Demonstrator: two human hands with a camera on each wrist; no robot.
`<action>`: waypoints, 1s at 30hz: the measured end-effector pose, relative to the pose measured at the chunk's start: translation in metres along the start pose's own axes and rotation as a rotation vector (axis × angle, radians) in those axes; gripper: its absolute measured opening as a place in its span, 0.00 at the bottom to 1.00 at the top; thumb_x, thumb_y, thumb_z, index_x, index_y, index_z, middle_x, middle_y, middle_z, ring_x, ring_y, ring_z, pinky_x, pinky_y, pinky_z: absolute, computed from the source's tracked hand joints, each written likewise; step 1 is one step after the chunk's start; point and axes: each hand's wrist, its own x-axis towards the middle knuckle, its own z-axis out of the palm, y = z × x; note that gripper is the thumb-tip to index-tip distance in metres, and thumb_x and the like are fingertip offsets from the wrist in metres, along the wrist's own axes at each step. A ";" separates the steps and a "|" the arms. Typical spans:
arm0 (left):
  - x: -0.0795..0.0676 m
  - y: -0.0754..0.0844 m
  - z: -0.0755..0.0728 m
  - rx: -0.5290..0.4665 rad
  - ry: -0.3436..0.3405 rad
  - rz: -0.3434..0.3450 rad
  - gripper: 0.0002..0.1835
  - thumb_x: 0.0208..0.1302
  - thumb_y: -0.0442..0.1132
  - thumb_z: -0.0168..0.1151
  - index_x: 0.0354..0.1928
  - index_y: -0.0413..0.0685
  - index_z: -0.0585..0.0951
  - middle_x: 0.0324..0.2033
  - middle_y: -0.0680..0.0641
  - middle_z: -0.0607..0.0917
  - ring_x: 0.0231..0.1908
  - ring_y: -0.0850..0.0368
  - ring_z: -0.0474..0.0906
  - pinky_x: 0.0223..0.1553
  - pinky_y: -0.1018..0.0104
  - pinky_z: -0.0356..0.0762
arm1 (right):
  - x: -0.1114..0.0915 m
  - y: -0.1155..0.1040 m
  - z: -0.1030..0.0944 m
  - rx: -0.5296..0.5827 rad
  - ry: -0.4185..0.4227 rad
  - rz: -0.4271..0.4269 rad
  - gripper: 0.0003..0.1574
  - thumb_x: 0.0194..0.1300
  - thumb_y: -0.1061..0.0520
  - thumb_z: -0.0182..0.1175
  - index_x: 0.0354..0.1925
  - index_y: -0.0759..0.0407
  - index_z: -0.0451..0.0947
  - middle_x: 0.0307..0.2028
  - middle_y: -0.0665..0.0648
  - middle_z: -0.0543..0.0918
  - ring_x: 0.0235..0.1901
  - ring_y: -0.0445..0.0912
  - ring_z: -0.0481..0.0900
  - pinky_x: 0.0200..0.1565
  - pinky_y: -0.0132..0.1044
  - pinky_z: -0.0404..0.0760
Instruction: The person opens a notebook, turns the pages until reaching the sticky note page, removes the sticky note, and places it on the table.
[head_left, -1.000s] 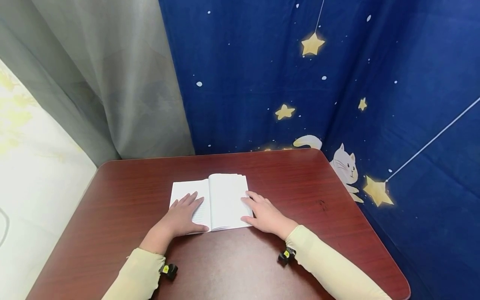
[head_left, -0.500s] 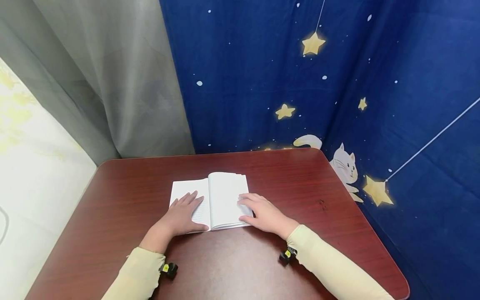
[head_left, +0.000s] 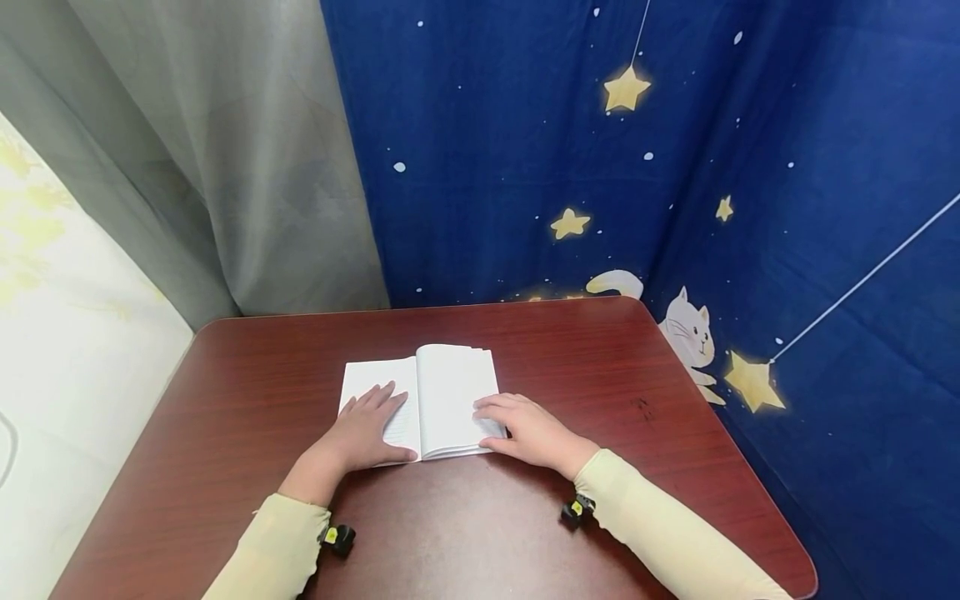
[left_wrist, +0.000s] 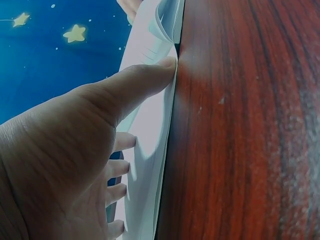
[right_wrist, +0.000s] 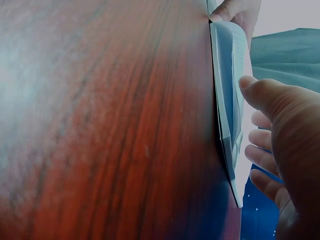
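An open notebook with white pages lies on the table, its left page faintly lined. My left hand rests spread on the left page, and in the left wrist view its thumb presses near the fold at the bottom edge. Over the outer part of the right page is my right hand, fingers slightly bent and thumb apart from them. The right wrist view shows its fingertips at the page surface. Several right-hand leaves bow up from the ones beneath.
The reddish-brown wooden table has rounded corners. Behind it hang a grey curtain and a blue star-patterned curtain. A white surface borders the left side. Small black devices sit at both wrists.
My right hand has slid slightly left over the right page, its fingers bending a little more. The upper right-hand leaves now bow up a bit from those below. The left hand stays put.
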 end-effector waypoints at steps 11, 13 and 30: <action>0.001 -0.001 0.001 0.002 0.001 0.005 0.61 0.57 0.72 0.78 0.84 0.45 0.68 0.85 0.34 0.61 0.83 0.29 0.55 0.79 0.26 0.51 | -0.002 0.002 0.005 -0.020 0.012 -0.015 0.22 0.78 0.48 0.71 0.64 0.54 0.87 0.61 0.50 0.88 0.64 0.46 0.84 0.68 0.46 0.79; 0.001 -0.001 0.001 0.002 0.001 0.005 0.61 0.57 0.72 0.78 0.84 0.45 0.68 0.85 0.34 0.61 0.83 0.29 0.55 0.79 0.25 0.51 | -0.003 0.003 0.006 -0.028 0.023 -0.032 0.19 0.78 0.50 0.71 0.62 0.54 0.88 0.59 0.50 0.89 0.62 0.45 0.85 0.66 0.45 0.80; 0.001 -0.002 0.000 -0.002 -0.005 0.014 0.61 0.58 0.72 0.78 0.85 0.44 0.67 0.85 0.33 0.60 0.83 0.29 0.54 0.79 0.25 0.51 | -0.003 0.006 0.006 -0.079 0.088 -0.107 0.07 0.75 0.60 0.72 0.49 0.51 0.93 0.51 0.48 0.93 0.55 0.43 0.88 0.61 0.41 0.83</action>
